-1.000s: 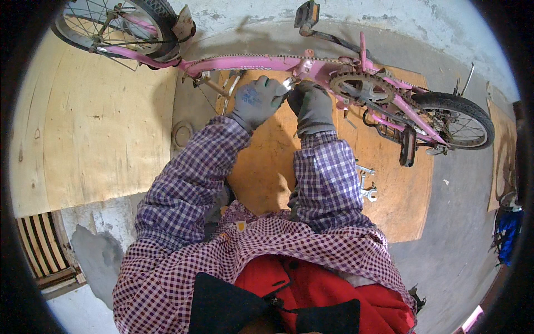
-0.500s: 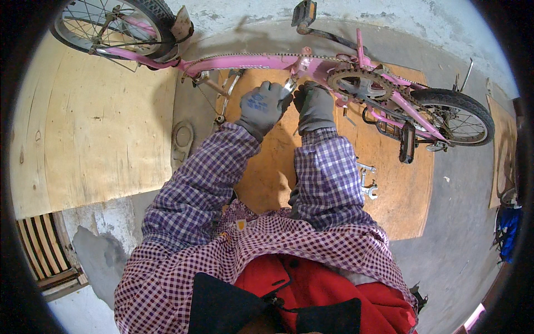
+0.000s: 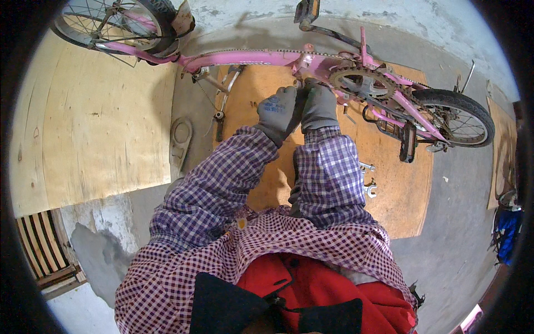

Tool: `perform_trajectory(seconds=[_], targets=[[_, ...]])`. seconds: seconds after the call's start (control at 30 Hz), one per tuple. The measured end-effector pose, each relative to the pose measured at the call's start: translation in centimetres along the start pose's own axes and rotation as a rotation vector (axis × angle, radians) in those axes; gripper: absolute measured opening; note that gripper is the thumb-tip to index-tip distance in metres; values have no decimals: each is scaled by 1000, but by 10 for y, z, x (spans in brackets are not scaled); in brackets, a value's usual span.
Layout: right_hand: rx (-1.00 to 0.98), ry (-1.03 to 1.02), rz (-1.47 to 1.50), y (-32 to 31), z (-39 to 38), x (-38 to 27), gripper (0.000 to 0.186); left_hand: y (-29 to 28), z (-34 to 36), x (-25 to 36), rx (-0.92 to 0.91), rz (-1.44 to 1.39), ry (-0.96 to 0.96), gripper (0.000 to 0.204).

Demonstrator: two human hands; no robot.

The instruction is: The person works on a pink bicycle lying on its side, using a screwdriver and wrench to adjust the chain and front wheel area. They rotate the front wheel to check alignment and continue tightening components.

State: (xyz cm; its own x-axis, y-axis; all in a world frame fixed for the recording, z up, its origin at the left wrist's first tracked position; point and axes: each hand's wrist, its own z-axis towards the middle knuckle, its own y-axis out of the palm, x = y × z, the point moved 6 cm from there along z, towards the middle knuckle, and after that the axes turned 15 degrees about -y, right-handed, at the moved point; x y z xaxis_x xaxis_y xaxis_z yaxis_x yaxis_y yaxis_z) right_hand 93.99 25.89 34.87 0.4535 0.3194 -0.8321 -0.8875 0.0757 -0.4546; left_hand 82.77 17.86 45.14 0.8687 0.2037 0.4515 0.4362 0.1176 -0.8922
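Note:
A pink bicycle frame [image 3: 239, 58] stretches across the far side, with its crank and toothed chainring [image 3: 361, 83] right of my hands. My left hand [image 3: 276, 113], in a grey glove, is closed and tilted right, close against the other glove. My right hand [image 3: 320, 107], gloved too, has its fingers curled just below the pink bracket [image 3: 303, 62] on the frame. Both sets of fingertips are hidden by the gloves' backs, so what they grip does not show.
Several spanners [image 3: 368, 186] lie on the brown board [image 3: 397, 206] right of my forearms. A pale plywood sheet [image 3: 94, 128] covers the left side. The spoked front wheel [image 3: 119, 28] is at the far left, the rear wheel [image 3: 459, 117] at the right. A pedal [image 3: 408, 142] juts towards me.
My left hand has moved right, up against my right hand. The silver metal part that showed between them is now covered. The bicycle frame has shifted slightly.

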Motion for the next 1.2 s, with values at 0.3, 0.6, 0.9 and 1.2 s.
perform_trajectory(seconds=[0.3,0.6,0.9,1.2], targets=[[-151,-62,-34,4,-4,-25,21,3,9,-17,7,38,19,29],[-288,-7,31,3,-1,-29,22,1,14,-14,-63,187,16,28],[-36,467,914,-12,-10,-76,28,-44,51,-19,146,341,178,23],[35,596,1018,-17,-8,-93,31,-61,63,-15,308,236,279,28]])
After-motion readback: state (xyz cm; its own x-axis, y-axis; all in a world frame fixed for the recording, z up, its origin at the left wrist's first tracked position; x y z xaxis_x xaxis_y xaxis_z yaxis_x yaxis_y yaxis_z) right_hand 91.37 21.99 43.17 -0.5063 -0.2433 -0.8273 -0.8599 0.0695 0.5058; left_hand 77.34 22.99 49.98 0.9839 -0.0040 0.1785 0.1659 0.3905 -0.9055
